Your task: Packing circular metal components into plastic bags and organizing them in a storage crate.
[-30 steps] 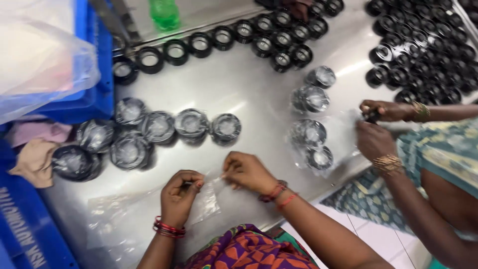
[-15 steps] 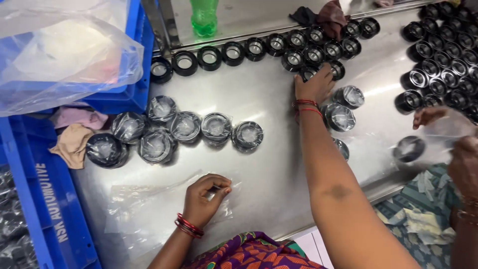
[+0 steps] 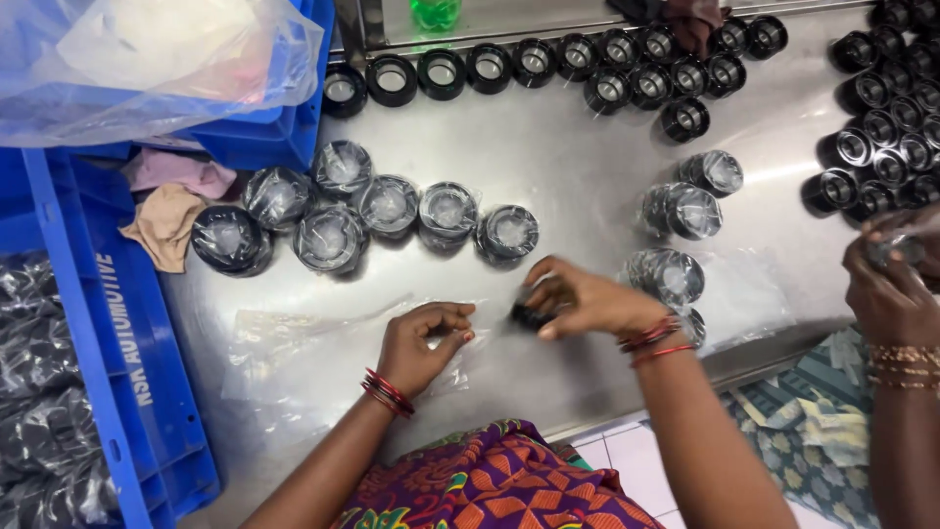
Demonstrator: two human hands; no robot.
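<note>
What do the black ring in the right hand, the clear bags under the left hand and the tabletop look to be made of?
Black ring: probably rubber or plastic, dull black; mostly hidden by the right hand.
Clear bags: thin plastic film, see-through and wrinkled, under the left hand.
Tabletop: likely stainless steel, grey and brushed, with bright reflections.
</note>
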